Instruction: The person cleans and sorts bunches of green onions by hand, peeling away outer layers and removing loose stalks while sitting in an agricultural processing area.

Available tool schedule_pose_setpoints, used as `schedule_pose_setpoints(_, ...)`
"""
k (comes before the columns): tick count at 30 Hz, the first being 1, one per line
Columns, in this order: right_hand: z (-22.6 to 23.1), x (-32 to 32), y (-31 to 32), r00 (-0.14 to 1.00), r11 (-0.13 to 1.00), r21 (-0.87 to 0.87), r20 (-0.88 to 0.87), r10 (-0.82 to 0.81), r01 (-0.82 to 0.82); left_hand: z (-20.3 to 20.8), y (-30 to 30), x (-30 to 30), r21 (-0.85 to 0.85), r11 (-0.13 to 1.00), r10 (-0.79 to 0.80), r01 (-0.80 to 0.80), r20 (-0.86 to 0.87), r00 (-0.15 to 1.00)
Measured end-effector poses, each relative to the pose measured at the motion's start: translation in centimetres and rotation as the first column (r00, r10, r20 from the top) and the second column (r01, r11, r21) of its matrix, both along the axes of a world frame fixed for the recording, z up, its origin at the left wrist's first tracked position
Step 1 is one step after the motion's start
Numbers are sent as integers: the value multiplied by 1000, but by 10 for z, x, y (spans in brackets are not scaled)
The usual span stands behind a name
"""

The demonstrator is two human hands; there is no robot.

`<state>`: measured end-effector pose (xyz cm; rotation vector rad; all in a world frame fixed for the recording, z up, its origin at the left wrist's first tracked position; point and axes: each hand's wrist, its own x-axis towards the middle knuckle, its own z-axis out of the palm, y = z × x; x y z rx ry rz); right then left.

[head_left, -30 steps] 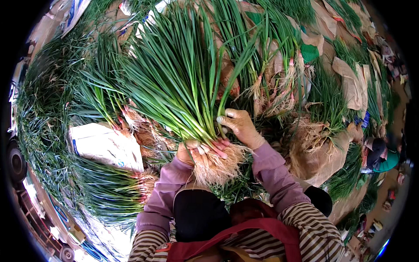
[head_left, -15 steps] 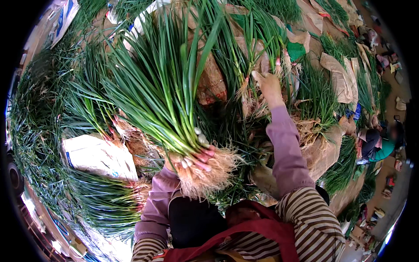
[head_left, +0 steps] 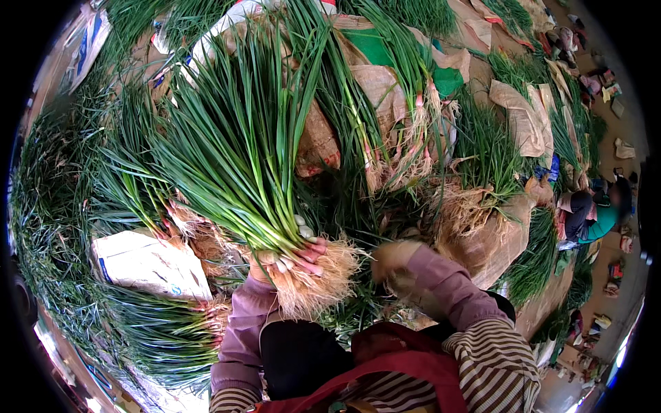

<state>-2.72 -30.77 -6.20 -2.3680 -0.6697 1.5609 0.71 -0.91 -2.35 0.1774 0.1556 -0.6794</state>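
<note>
A large bunch of spring onions [head_left: 258, 186] fans up and away in front of me, with long green leaves, pinkish-white bulbs and a thick beard of pale roots. My left hand [head_left: 261, 267] is closed round its lower stems, mostly hidden behind bulbs and roots. Just right of those roots is my right hand [head_left: 396, 261], smeared by motion, so its fingers and anything in them cannot be made out. Beyond it, loose spring onions [head_left: 375, 162] lie with roots toward me, beside another small group [head_left: 418, 113].
More spring onions [head_left: 165, 330] are piled at the near left, by a white sack [head_left: 151, 265]. Brown sacking [head_left: 502, 237] and a rooty heap [head_left: 468, 206] lie to the right. At the far right sits another person [head_left: 599, 217] in green. Loose leaves [head_left: 55, 206] cover the left.
My right hand has drawn back toward me from the loose spring onions, ending near the held bunch's roots. The left hand still holds the bunch, with only a slight shift in view.
</note>
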Motion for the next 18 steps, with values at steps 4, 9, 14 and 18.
schedule_pose_setpoints(4, 28, 127, -55, 222, 890, 117, 947, -234, 440, 8, -7, -2, 77, 995, 57, -59, 25, 998)
schedule_pose_setpoints(9, 51, 231, -109, 189, 645, 138, 892, -411, 752, 5, -16, 1, 99, 995, -19, 7, 114, 993)
schedule_pose_setpoints(14, 24, 181, -64, 138, 226, 614, 188, -972, 756, 4, -1, -2, 0, 999, -47, 47, 67, 997)
schedule_pose_setpoints(18, 48, 72, 32, 405, 139, 686, -242, -882, 714, 2, -2, 6, -40, 995, -79, 89, 211, 974)
